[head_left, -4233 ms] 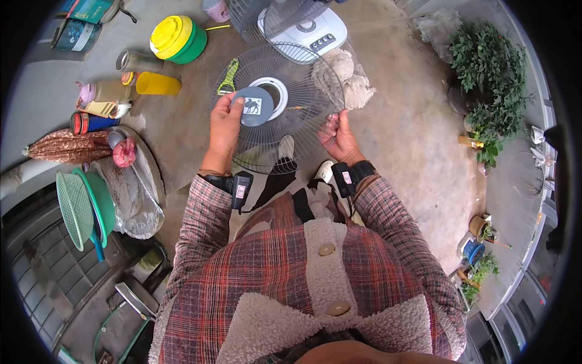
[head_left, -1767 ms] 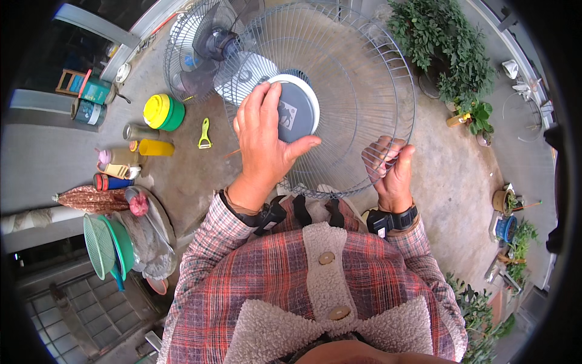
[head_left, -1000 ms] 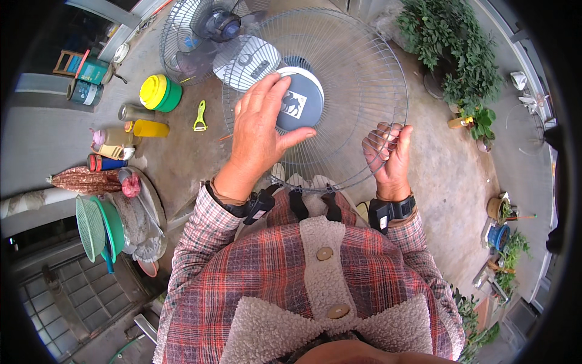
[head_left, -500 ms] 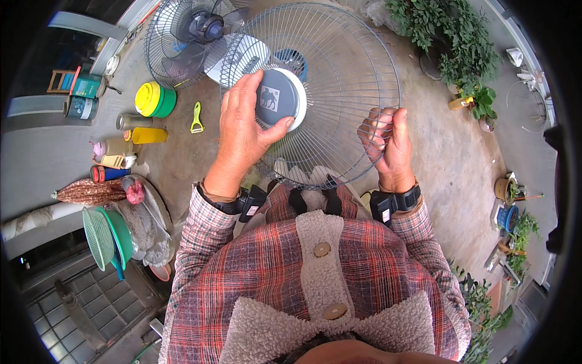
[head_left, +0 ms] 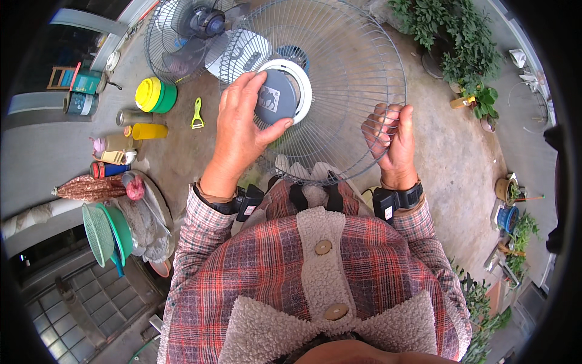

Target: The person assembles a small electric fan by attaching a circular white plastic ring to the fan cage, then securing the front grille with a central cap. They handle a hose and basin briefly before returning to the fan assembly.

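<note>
— Holding the wire fan guard [head_left: 339, 91] up in front of me now; it sits higher and closer to the camera than a few seconds ago, when it lay low over the concrete floor [head_left: 436, 164].

— And your hands?

— My left hand [head_left: 242, 130] has moved off the rim and onto the grey centre cap [head_left: 276, 97]: fingers spread across its left edge, thumb pressed under it. My right hand [head_left: 391, 142] stays at the guard's right rim, fingers curled and pinching the wires.

— What does that tell you?

— I judge that the work has turned from carrying the guard to handling its hub; the grip looks like one for twisting or prying the cap, though I cannot tell whether it is loose.

— Anything nearby?

— The fan body [head_left: 200, 27] stands behind the guard, with a yellow-lidded jar [head_left: 154, 95] and a green peeler [head_left: 197, 113] on the floor to my left.
</note>
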Available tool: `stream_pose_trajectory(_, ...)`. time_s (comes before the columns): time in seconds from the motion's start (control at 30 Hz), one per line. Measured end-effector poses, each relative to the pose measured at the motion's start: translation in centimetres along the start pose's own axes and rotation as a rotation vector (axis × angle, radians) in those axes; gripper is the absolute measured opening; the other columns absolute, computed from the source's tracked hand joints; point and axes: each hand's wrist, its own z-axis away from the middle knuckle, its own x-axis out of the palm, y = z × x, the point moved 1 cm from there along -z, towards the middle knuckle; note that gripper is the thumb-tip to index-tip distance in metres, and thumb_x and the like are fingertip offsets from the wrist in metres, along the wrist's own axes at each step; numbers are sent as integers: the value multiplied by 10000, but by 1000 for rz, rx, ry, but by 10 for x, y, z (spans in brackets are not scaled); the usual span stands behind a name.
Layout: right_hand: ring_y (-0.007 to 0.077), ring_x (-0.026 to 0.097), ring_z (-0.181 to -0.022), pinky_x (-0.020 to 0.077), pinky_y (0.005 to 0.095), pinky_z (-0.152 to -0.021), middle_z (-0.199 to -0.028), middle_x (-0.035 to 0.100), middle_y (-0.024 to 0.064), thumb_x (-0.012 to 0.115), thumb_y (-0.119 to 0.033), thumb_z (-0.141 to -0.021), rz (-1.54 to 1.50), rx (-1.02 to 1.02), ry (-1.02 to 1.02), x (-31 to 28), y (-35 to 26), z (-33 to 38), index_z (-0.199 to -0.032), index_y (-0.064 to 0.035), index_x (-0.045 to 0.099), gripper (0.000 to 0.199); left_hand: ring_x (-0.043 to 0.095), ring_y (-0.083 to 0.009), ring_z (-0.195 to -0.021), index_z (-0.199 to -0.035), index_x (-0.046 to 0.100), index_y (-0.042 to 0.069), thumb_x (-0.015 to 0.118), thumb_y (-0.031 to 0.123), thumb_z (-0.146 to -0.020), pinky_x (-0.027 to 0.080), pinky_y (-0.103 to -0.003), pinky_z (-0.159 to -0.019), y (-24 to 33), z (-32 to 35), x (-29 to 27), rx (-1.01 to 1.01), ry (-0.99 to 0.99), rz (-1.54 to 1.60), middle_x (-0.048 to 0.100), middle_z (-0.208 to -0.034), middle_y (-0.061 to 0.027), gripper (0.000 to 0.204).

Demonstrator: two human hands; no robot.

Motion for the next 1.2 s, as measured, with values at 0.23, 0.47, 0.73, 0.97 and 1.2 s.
stream_pose_trajectory(0.23,81,360,-557,332,213,-481,-707,431,-9,517,-533,-931,35,-8,-52,5,-2,-1,-803,-86,526,466,515,-365,-1122,-1262,536,50,874,254,-571,437,-442,-944,-2,-3,-3,10,28,14,521,-1257,-178,796)
stream_pose_trajectory(0.47,81,365,-556,328,215,-478,-710,446,-2,505,-521,-941,49,-8,-11,4,-1,-1,-803,-77,534,466,516,-358,-1118,-1265,531,47,858,224,-599,433,-440,-941,0,-5,-6,33,24,-6,514,-1259,-172,763)
stream_pose_trajectory(0.73,77,357,-545,318,215,-464,-697,420,-12,504,-517,-945,45,-3,-22,6,-1,-3,-788,-81,517,463,552,-343,-1092,-1292,500,21,821,206,-661,428,-434,-945,-12,-8,-3,83,90,-117,567,-1201,-177,732)
stream_pose_trajectory(0.97,72,339,-529,307,212,-458,-679,403,-16,497,-510,-952,12,2,8,6,0,-3,-772,-83,509,464,575,-289,-1068,-1267,531,18,784,125,-713,466,-384,-899,-16,-5,-2,-61,39,111,591,-1144,-161,619)
stream_pose_trajectory(1.2,72,332,-530,305,210,-460,-677,397,-16,482,-498,-963,22,0,6,5,0,-2,-764,-85,504,459,596,-89,-913,-1150,605,-16,627,2,-874,486,-235,-820,-42,-5,-7,-470,11,995,637,-1081,-51,276)
